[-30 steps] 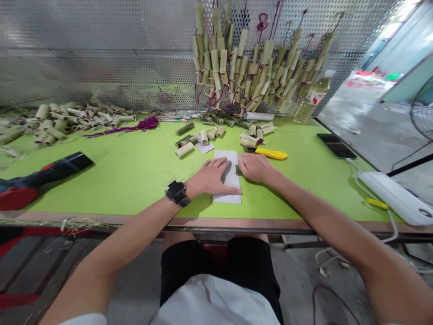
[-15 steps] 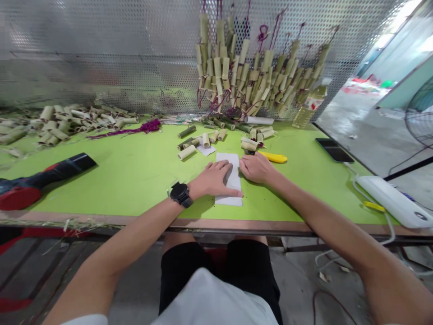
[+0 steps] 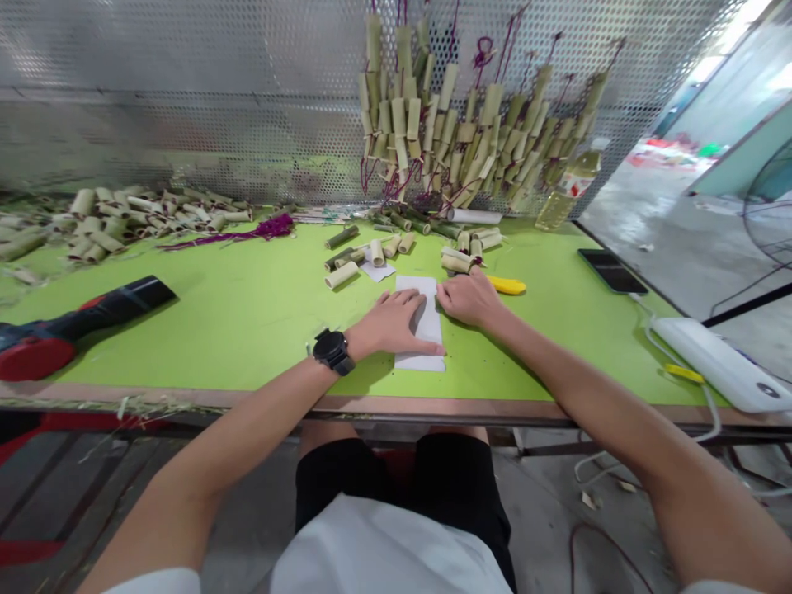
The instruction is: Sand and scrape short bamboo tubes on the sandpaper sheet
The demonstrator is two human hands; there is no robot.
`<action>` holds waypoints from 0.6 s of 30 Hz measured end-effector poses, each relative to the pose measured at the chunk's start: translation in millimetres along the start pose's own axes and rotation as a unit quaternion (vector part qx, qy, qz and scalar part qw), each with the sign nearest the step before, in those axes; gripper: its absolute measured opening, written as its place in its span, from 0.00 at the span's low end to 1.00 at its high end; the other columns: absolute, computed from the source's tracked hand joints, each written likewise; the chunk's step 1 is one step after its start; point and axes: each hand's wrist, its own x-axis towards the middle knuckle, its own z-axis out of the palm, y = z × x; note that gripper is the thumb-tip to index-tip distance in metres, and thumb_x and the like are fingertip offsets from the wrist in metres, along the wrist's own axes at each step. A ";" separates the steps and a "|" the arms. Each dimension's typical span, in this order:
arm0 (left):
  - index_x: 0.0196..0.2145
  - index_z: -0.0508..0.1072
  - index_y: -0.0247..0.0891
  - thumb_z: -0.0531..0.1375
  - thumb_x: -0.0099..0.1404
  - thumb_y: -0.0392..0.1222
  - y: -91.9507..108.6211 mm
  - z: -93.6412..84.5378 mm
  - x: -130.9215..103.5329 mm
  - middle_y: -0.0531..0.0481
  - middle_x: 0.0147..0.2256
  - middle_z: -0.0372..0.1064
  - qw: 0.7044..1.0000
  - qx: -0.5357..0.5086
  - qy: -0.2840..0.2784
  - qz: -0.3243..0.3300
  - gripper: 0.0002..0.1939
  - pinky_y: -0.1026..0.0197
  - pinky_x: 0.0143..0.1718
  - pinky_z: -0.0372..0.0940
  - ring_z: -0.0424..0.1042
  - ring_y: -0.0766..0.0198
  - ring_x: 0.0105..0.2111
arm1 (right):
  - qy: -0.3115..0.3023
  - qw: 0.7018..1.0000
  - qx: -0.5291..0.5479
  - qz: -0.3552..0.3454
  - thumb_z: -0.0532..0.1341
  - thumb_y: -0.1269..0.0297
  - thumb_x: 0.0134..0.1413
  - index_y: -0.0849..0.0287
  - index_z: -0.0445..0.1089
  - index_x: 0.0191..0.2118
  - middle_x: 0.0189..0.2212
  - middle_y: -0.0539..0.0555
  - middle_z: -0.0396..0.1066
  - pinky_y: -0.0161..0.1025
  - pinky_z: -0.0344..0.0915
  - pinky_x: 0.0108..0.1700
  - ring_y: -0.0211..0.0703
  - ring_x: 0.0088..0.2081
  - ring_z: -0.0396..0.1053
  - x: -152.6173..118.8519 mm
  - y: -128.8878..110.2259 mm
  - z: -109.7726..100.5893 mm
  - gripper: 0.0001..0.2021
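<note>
A white sheet of paper (image 3: 419, 361) lies on the green table (image 3: 247, 330) in front of me. My left hand (image 3: 396, 322), with a black watch on its wrist, rests on the paper with the fingers spread. My right hand (image 3: 467, 297) is closed at the paper's right edge; what its fingers hold, if anything, is hidden. Just beyond it lies a yellow-handled tool (image 3: 507, 285), its near part hidden behind the hand. Short bamboo tubes (image 3: 341, 275) and a small paper scrap (image 3: 379, 273) lie behind the sheet.
A red and black power tool (image 3: 80, 328) and a bamboo pile (image 3: 105, 227) are on the left. Bamboo strings (image 3: 402, 115) hang on the mesh panel. On the right are an oil bottle (image 3: 566, 191), a phone (image 3: 612, 271) and a white power strip (image 3: 721, 363).
Both hands keep nearly the same places on and beside the paper. The whole view has shifted slightly.
</note>
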 end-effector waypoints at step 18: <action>0.83 0.59 0.35 0.60 0.59 0.92 -2.5 1.1 3.7 0.30 0.83 0.53 1.000 -0.002 0.010 -0.009 0.72 0.33 0.81 0.50 0.55 0.28 0.80 | -0.008 0.999 0.029 0.010 0.46 0.60 0.83 0.63 0.85 0.41 0.39 0.65 0.86 0.48 0.53 0.42 0.51 0.36 0.73 2.7 0.9 -2.5 0.30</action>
